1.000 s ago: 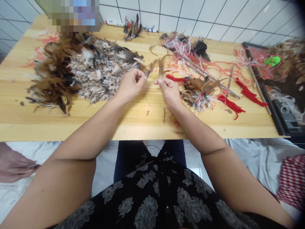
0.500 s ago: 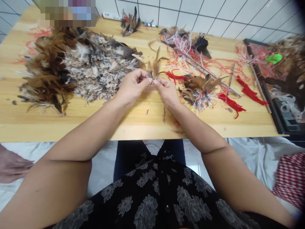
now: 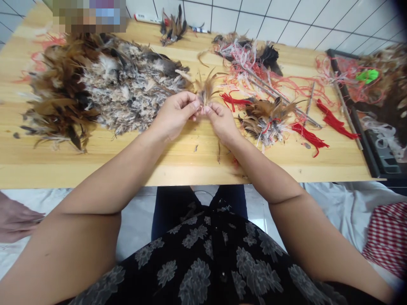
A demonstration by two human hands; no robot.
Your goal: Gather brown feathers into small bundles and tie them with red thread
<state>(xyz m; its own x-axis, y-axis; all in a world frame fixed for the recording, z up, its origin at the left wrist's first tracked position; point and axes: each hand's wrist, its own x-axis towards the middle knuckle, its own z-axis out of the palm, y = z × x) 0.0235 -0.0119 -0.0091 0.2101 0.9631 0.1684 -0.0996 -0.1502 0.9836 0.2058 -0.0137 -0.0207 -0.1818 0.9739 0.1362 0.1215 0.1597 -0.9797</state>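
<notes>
A small bunch of brown feathers [image 3: 206,87] stands upright between my two hands, its pale quill ends pinched at the fingertips. My left hand [image 3: 178,113] is closed, thumb against forefinger, at the bunch's left side. From the right, my right hand [image 3: 221,120] pinches close to the quill ends. Left of my hands spreads a big heap of grey and brown feathers [image 3: 124,89]. Just right of my right hand lies a smaller pile of brown feathers [image 3: 267,116] with red strands [image 3: 237,100] beside it.
Red yarn bundles [image 3: 337,120] and thin sticks [image 3: 280,96] lie to the right. Behind them is a tangle of pink and white string [image 3: 241,57]. A black-framed tray [image 3: 349,101] stands at far right. A marker [image 3: 146,18] lies by the tiled wall.
The feather bunch now looks wider and fuller, and its tips sit slightly lower. My fingers have shifted a little around the quills. The piles are unchanged.
</notes>
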